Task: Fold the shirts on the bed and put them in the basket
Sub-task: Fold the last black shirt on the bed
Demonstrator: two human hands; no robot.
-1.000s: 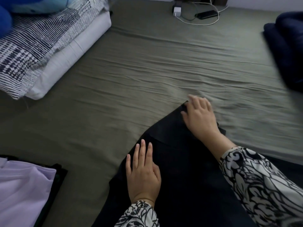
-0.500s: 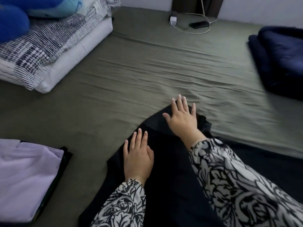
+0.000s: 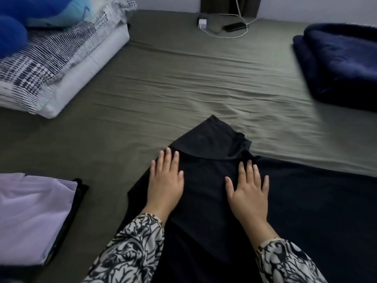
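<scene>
A black shirt [image 3: 206, 144] lies spread on the olive-green bed sheet [image 3: 183, 84], one sleeve folded inward across its top. My left hand [image 3: 166, 180] lies flat on the shirt near its left edge, fingers straight. Flat on the shirt to the right is my right hand [image 3: 247, 190], fingers spread. A folded lilac shirt [image 3: 30, 213] lies on a folded black garment at the lower left. No basket is in view.
Stacked pillows [image 3: 61, 64] with a striped cover and a blue plush sit at the far left. A folded navy blanket [image 3: 342, 64] lies at the far right. A phone [image 3: 234, 27], charger and white cable lie at the bed's far edge.
My right hand has come back from the folded sleeve's tip toward me and now lies flat lower on the shirt. My left hand stays pressed flat on the shirt.
</scene>
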